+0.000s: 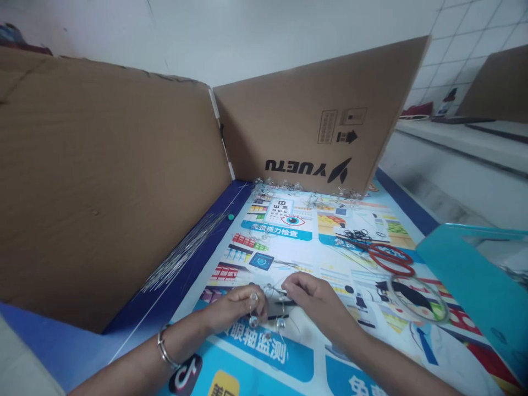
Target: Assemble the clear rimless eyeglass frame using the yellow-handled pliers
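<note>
Here's the cardboard screen (pixel 107 165): straight wires (pixel 185 252) at its left foot look unworked, while beaded pieces (pixel 284 185) along its base look made up. Before it, left hand (pixel 243 303) and right hand (pixel 311 297), fingers closed, pinch a beaded wire (pixel 281 323) (fiddly stuff!), seemingly part-made.

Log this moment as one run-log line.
left hand: holding clear-beaded wire | right hand: close beside it, grip unclear | red-handled scissors: lying right of hands | wire bundle: beside left cardboard panel
</note>
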Action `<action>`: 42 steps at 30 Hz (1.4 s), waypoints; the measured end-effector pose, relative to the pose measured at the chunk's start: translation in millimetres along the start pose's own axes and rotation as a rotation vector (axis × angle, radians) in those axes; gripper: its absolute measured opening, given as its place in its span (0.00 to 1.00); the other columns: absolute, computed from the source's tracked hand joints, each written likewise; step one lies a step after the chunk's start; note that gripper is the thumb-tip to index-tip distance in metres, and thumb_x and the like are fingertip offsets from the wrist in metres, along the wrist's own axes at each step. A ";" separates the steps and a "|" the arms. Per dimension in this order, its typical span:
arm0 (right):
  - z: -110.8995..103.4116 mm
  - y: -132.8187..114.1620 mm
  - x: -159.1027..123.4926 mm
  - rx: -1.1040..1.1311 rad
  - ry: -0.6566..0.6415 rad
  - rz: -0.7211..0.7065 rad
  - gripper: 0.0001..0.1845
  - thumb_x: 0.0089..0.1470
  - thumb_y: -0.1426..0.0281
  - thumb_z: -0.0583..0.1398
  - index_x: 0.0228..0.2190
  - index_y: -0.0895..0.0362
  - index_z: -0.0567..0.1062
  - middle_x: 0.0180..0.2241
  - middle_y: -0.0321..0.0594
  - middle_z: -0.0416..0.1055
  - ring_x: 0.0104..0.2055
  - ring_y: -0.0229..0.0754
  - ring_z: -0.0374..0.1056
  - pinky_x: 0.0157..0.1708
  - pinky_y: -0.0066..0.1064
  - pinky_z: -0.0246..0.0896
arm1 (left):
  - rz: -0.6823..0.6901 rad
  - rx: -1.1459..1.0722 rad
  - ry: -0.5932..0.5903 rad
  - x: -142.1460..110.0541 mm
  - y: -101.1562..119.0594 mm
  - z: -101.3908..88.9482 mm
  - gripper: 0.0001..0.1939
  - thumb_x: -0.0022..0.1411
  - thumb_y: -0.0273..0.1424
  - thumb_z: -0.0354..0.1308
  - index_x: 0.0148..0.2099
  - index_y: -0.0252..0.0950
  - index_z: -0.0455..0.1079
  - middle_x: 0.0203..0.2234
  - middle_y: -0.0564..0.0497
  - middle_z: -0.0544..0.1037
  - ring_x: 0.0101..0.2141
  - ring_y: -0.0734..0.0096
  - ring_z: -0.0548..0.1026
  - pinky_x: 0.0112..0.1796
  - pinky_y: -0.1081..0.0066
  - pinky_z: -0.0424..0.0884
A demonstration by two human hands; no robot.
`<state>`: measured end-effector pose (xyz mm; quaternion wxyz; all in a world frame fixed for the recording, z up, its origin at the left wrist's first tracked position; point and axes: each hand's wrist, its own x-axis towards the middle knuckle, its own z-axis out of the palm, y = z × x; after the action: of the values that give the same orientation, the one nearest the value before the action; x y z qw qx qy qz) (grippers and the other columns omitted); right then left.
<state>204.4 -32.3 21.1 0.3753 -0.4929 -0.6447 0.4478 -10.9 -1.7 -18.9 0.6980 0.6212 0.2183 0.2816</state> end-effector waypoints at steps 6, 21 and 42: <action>2.6 -9.7 17.9 -0.131 0.109 -0.225 0.13 0.56 0.61 0.55 0.27 0.54 0.74 0.31 0.38 0.65 0.37 0.41 0.63 0.38 0.30 0.55 | 0.019 0.240 0.045 0.7 11.1 -1.8 0.21 0.63 0.45 0.48 0.34 0.31 0.69 0.28 0.49 0.68 0.31 0.71 0.66 0.35 0.72 0.62; 9.6 -13.3 54.1 -0.132 -0.014 -0.030 0.18 0.52 0.57 0.55 0.20 0.56 0.69 0.21 0.34 0.63 0.27 0.38 0.59 0.28 0.28 0.51 | 0.109 0.262 0.226 0.5 5.8 -34.6 0.17 0.58 0.44 0.56 0.42 0.36 0.71 0.47 0.44 0.66 0.49 0.59 0.64 0.45 0.65 0.63; 25.2 -2.7 80.4 0.375 -0.264 0.283 0.24 0.41 0.49 0.61 0.22 0.58 0.66 0.17 0.32 0.63 0.18 0.34 0.61 0.18 0.28 0.59 | 0.305 0.678 -0.018 -4.3 18.1 -26.8 0.55 0.42 0.43 0.68 0.65 0.42 0.40 0.62 0.41 0.47 0.60 0.49 0.48 0.58 0.55 0.49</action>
<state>161.6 40.4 19.0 0.3065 -0.4373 -0.5184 0.6678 -33.9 16.7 -4.7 0.4043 0.8451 0.1979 0.2885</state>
